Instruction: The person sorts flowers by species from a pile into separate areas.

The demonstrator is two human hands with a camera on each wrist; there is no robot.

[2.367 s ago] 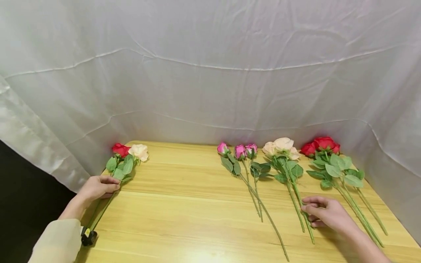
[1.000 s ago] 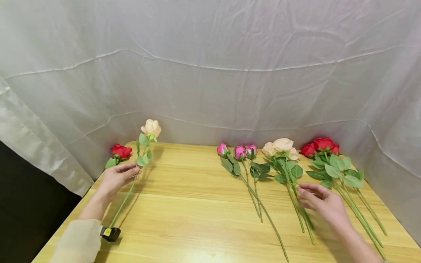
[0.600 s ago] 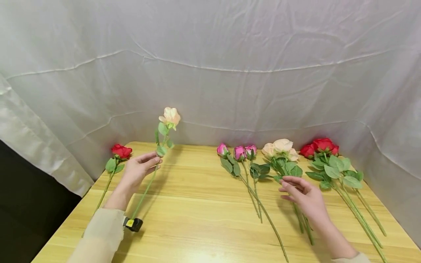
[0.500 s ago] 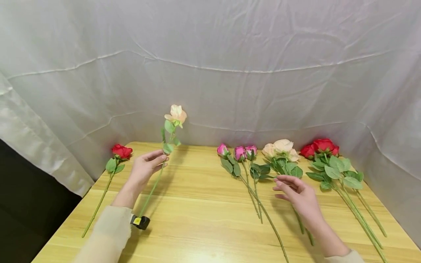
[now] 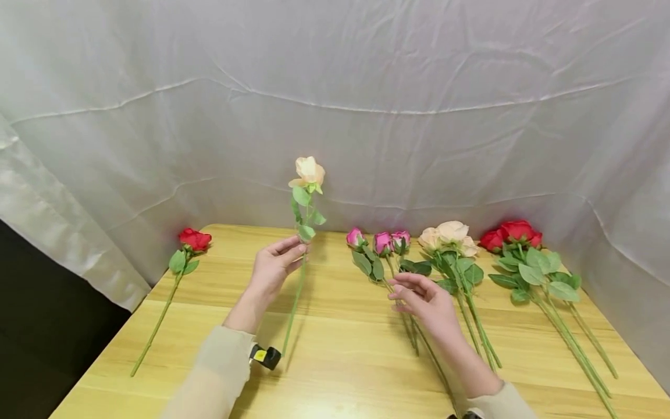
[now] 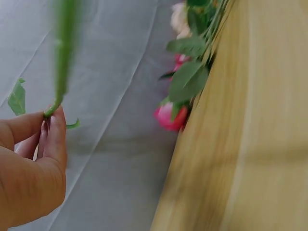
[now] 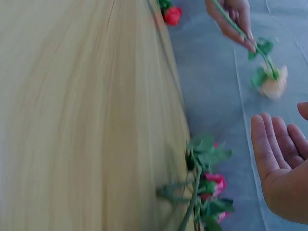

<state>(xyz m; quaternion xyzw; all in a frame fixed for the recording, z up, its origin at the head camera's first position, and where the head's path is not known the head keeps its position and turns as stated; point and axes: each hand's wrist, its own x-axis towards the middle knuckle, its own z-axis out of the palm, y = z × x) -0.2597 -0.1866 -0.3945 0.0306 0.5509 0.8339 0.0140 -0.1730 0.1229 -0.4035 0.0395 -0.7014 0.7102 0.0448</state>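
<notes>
My left hand [image 5: 274, 267] pinches the green stem of a peach rose [image 5: 309, 172] just under its leaves, between thumb and fingers. The rose stands nearly upright, raised in front of the grey cloth, its stem running down toward the wrist. From the left wrist, the stem [image 6: 62, 57] looks blurred and close to the camera. My right hand [image 5: 431, 305] holds nothing, and its fingers are loosely bent over the stems of the pink roses [image 5: 382, 242]. In the right wrist view the right hand's fingers [image 7: 262, 144] lie extended, apart from the flowers.
On the wooden table [image 5: 335, 372], a single red rose [image 5: 195, 239] lies at the left. Peach roses [image 5: 451, 232] and a bunch of red roses [image 5: 517, 231] lie to the right. Grey cloth [image 5: 335, 116] hangs behind. A black-and-yellow device [image 5: 266, 356] sits at the left wrist.
My left hand has lifted the peach rose from beside the red one at the left and carried it rightward. My right hand has moved left from the peach stems to above the pink ones.
</notes>
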